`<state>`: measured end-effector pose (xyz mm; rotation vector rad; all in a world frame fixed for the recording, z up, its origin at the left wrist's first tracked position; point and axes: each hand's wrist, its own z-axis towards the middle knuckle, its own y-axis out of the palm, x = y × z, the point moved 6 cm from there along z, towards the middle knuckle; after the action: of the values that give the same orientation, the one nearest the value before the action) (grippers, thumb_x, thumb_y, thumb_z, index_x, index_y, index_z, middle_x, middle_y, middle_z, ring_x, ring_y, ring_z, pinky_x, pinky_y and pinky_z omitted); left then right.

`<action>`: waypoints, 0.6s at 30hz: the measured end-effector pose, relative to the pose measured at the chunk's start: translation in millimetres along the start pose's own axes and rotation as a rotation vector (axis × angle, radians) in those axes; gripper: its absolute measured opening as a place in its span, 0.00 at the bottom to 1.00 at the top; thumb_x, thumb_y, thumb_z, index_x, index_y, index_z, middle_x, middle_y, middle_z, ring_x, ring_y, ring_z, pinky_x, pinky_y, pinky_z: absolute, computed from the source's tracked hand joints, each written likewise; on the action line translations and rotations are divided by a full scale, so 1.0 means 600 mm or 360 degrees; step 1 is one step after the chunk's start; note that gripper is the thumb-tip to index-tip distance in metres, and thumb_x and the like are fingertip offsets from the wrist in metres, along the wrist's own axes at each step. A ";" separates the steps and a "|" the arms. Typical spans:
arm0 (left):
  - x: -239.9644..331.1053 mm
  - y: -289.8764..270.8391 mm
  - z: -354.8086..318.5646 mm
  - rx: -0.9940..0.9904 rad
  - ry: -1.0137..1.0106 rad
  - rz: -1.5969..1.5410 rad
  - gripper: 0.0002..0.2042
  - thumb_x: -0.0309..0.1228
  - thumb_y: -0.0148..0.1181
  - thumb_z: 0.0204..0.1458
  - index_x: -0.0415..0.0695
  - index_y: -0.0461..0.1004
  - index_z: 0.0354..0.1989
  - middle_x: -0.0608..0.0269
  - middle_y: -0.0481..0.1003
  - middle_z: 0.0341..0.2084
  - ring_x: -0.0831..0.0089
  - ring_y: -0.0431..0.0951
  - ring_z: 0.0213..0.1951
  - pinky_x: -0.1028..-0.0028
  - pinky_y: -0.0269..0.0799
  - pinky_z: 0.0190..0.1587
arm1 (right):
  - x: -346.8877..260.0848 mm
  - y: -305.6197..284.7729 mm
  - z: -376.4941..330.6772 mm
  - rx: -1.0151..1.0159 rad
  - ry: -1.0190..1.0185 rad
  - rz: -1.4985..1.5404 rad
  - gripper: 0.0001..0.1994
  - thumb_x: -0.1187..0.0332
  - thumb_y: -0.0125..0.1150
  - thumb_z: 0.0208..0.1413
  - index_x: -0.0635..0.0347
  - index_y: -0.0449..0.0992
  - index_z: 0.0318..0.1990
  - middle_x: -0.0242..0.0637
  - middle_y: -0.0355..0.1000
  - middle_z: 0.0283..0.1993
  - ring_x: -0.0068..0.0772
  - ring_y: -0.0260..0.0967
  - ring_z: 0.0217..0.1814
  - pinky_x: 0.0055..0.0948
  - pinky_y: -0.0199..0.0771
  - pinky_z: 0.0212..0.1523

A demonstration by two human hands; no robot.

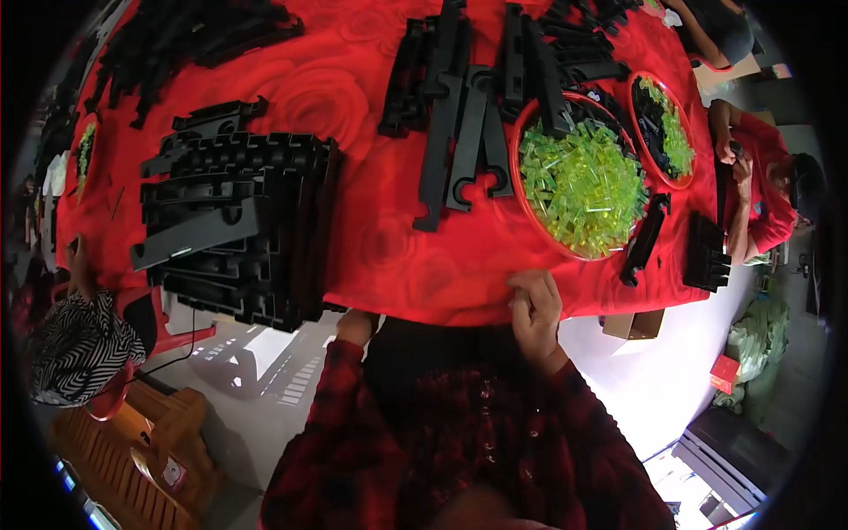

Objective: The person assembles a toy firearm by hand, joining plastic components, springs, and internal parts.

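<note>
My right hand [535, 306] rests at the near edge of the red-clothed table [389, 247], fingers curled together; whether something small sits between them I cannot tell. My left hand [355, 325] is mostly hidden under the table edge, only its back showing. Just beyond my right hand stands a red bowl [523, 196] heaped with translucent green plastic pieces [583, 185]. Long black plastic parts [459, 132] lie beside the bowl. A tall stack of black plastic parts [238, 221] sits at the table's left near edge.
A second red bowl [685, 181] with green and black pieces stands farther right. A person in a red top [764, 190] works at the right side; another in a striped garment [75, 340] sits at the left. More black parts [177, 40] lie far left.
</note>
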<state>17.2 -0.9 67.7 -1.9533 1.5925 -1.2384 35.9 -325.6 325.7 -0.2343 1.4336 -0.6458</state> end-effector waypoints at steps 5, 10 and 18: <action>0.179 -0.215 -0.155 -0.0141 -0.0133 0.0179 0.15 0.38 0.50 0.61 0.36 0.70 0.42 0.43 0.79 0.31 0.47 0.81 0.36 0.53 0.75 0.39 | -0.007 -0.002 0.006 0.0005 -0.0033 0.0094 0.13 0.86 0.51 0.44 0.65 0.76 0.37 0.43 0.70 0.36 0.38 0.67 0.29 0.29 0.68 0.30; 0.363 -0.369 -0.175 -0.0394 0.0496 -0.1269 0.10 0.35 0.52 0.62 0.42 0.71 0.44 0.49 0.79 0.26 0.47 0.79 0.32 0.57 0.73 0.33 | -0.012 -0.004 0.010 0.0004 -0.0152 0.0094 0.12 0.86 0.52 0.44 0.64 0.75 0.37 0.42 0.70 0.36 0.38 0.66 0.28 0.30 0.67 0.29; 0.462 -0.476 0.019 0.1473 0.0503 0.0042 0.21 0.33 0.62 0.55 0.33 0.65 0.50 0.43 0.72 0.38 0.46 0.72 0.41 0.57 0.69 0.44 | -0.010 -0.008 0.009 -0.0009 -0.0096 0.0166 0.11 0.86 0.54 0.45 0.64 0.75 0.37 0.41 0.68 0.35 0.33 0.65 0.24 0.29 0.66 0.26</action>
<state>202.8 -165.0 379.2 -1.1754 0.8563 -1.8828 39.8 -327.4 334.0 -0.1809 1.3803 -0.5449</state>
